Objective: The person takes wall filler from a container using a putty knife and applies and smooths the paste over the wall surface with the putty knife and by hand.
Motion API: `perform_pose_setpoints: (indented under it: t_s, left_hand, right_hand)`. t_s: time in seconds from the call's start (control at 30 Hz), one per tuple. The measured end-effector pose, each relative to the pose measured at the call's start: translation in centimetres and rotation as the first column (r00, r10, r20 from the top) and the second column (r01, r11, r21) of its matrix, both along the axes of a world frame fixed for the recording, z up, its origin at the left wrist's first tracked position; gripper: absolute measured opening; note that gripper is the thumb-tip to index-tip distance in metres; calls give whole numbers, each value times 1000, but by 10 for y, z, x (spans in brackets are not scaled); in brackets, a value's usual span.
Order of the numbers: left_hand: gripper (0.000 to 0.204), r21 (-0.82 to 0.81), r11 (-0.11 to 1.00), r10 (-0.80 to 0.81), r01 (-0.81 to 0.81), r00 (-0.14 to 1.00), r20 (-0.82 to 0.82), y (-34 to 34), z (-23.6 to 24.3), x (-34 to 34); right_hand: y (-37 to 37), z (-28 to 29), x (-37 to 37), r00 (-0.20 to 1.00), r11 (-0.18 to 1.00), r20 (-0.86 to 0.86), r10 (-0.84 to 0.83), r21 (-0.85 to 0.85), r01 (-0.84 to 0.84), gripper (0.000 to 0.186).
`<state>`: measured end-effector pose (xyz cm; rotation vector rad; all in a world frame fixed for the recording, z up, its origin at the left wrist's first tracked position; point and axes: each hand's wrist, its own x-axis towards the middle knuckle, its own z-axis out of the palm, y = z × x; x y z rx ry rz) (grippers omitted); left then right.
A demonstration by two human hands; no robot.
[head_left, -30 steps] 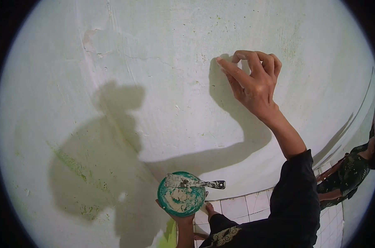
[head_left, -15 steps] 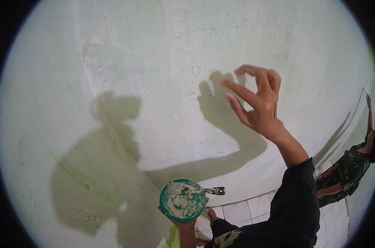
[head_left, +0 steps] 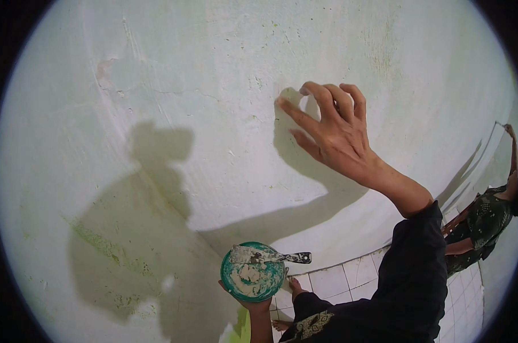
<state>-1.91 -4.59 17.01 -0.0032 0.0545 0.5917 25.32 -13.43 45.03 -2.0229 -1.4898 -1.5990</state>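
My left hand (head_left: 256, 304) grips a round green bowl (head_left: 227, 281) from below, its fingers partly hidden by the bowl. Pale, thick paste (head_left: 251, 275) coats the inside. Across the bowl's rim lies a putty knife (head_left: 296, 258), its blade smeared with paste and its dark, speckled handle jutting out to the right. Up at the pale green wall (head_left: 224, 148), my right hand (head_left: 339, 128) is raised with fingers apart and bent, holding nothing. Its index fingertip is at or very close to the wall; whether it touches I cannot tell.
The wall has a thin crack, rough patches and greenish stains (head_left: 107, 246). My shadow falls across it. White tiles (head_left: 330, 281) cover the floor beside my bare feet. At the far right another person (head_left: 484, 228) stands with an arm raised to the wall.
My right hand has moved a little left and up, its back now turned more toward me. The bowl and putty knife stay nearly where they were in my left hand.
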Motion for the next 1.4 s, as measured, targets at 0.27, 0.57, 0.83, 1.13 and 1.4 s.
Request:
perform_pose_setpoints:
  t_s: [0.27, 0.57, 0.83, 1.13, 1.4]
  left_hand:
    - [85, 113, 993, 65, -42, 974, -217, 1, -5, 4]
    - [84, -108, 994, 19, -30, 995, -100, 4, -27, 4]
    - [81, -59, 998, 32, -38, 995, -94, 5, -21, 3]
    - [83, -11, 999, 42, -45, 985, -165, 3, -32, 5]
    - [83, -99, 995, 25, -34, 995, -98, 5, -33, 4]
  right_hand:
    - [-3, -1, 7, 999, 998, -30, -22, 57, 24, 52]
    - [8, -15, 3, 989, 990, 47, -140, -6, 140, 63]
    - [-2, -26, -8, 994, 978, -9, -113, -175, 109, 61]
    - [17, -19, 16, 1000, 1000, 5, -16, -21, 17, 53]
    - [13, -49, -1, 997, 994, -79, 18, -105, -26, 57]
